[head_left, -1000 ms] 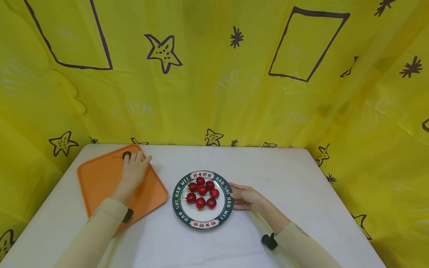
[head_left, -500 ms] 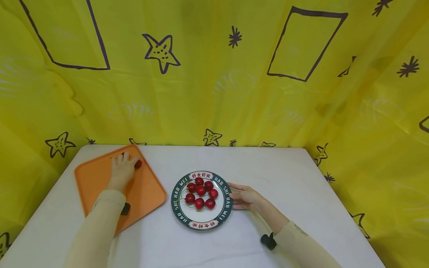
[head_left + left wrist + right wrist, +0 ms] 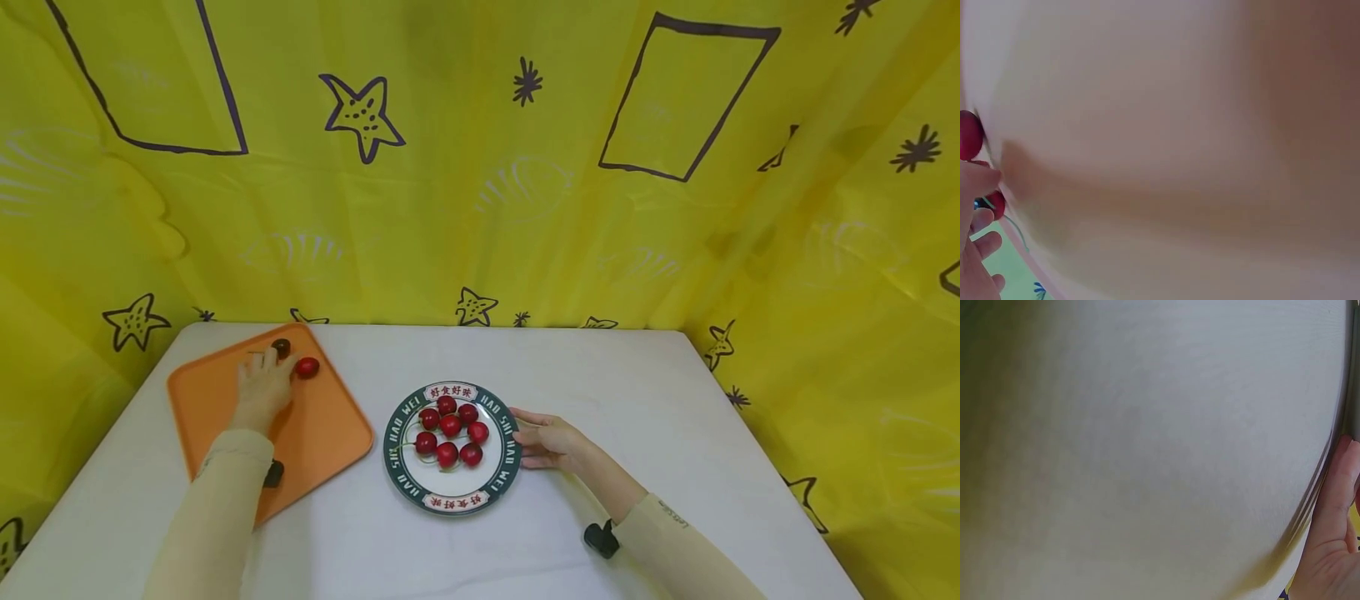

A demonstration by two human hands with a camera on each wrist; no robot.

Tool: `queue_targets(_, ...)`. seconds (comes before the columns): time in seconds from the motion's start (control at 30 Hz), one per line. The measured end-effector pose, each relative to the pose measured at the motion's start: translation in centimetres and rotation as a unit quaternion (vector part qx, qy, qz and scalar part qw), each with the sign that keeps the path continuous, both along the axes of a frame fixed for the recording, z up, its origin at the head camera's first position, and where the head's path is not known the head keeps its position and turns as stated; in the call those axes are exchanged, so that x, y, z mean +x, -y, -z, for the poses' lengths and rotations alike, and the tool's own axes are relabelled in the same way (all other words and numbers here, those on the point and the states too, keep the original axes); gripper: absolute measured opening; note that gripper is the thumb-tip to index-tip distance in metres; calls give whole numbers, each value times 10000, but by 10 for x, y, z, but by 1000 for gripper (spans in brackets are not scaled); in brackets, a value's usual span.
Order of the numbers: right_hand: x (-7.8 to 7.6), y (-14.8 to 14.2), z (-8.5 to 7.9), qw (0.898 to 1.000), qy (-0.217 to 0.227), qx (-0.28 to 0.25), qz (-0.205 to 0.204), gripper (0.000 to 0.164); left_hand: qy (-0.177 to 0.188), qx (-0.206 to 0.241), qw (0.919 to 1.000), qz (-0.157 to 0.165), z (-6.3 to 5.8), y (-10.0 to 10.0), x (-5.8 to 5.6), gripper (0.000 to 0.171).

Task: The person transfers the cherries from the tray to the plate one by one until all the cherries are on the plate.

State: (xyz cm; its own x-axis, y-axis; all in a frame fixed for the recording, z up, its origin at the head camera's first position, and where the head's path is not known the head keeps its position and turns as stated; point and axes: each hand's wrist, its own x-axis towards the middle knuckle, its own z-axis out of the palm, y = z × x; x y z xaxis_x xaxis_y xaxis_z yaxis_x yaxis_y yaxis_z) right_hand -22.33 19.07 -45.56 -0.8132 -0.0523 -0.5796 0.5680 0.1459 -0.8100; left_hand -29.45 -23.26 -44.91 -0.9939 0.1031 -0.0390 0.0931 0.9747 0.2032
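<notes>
In the head view, my left hand (image 3: pixel 262 390) is low over the orange tray (image 3: pixel 330 433), fingers loosely bent. A dark cherry (image 3: pixel 281 347) lies just beyond its fingertips, and a red cherry (image 3: pixel 307 367) lies to the right of its thumb. The left wrist view shows a red cherry (image 3: pixel 969 135) above the thumb and another cherry (image 3: pixel 997 205) with a green stem close to the fingers; contact is unclear. My right hand (image 3: pixel 551 443) holds the right rim of the green-bordered plate (image 3: pixel 401 475). Several red cherries (image 3: pixel 450 426) sit on that plate, some with stems.
A white table (image 3: pixel 600 375) bears the tray on the left and the plate in the middle. Yellow patterned curtains (image 3: pixel 435 217) hang behind and along both sides. The tray's raised edge (image 3: pixel 367 421) stands a short way left of the plate.
My left hand has moved left and slightly toward me over the tray. The red cherry and dark cherry there are now more exposed. My right hand and the plate have stayed put.
</notes>
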Motion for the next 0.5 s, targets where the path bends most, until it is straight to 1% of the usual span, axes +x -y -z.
queue_targets(0.1,0,0,0,10000,-3,11,5,50,-10,-47,10000,-64,1,2,3,38)
queue_targets(0.2,-1,1,0,10000,7,13,9,50,-126,-72,9999,-93,1,5,7,33)
queue_targets(0.37,-1,1,0,10000,18,28,-14,51,-387,-56,9992,-40,2,8,10,28)
queue_targets(0.5,-1,0,0,10000,34,60,-16,51,-482,-109,9988,11,4,9,12,27)
